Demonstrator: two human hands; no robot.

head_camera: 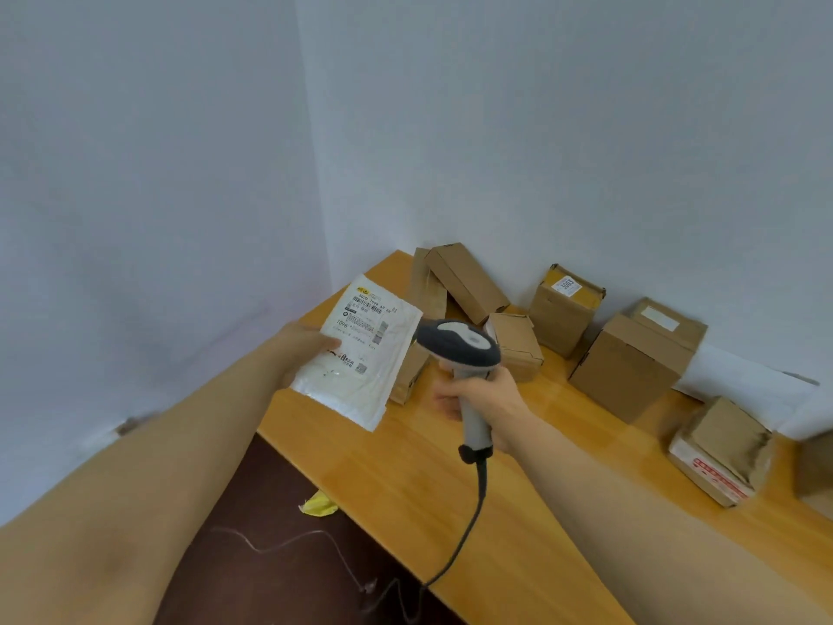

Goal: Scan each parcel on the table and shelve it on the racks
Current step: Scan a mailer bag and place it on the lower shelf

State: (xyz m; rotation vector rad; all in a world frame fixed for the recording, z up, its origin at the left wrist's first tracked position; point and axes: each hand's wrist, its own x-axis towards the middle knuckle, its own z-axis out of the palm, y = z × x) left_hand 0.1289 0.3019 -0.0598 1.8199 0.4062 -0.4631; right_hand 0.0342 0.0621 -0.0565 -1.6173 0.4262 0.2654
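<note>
My left hand [303, 349] holds a white padded mailer [360, 354] by its left edge, label side up, above the left end of the wooden table [450, 480]. My right hand [482, 396] grips the handle of a grey barcode scanner [459, 342], whose head sits just right of the mailer. The scanner's cable [469, 534] trails down over the table's front edge. Several brown cardboard parcels lie along the wall, among them a long box [466, 281] and a box labelled 3003 [563, 309].
A larger carton [631, 363] and a crushed box with red tape [721, 448] stand to the right. White walls meet in a corner behind the table. Dark floor lies below the front edge, with a yellow scrap [319, 505] and a thin wire [288, 541].
</note>
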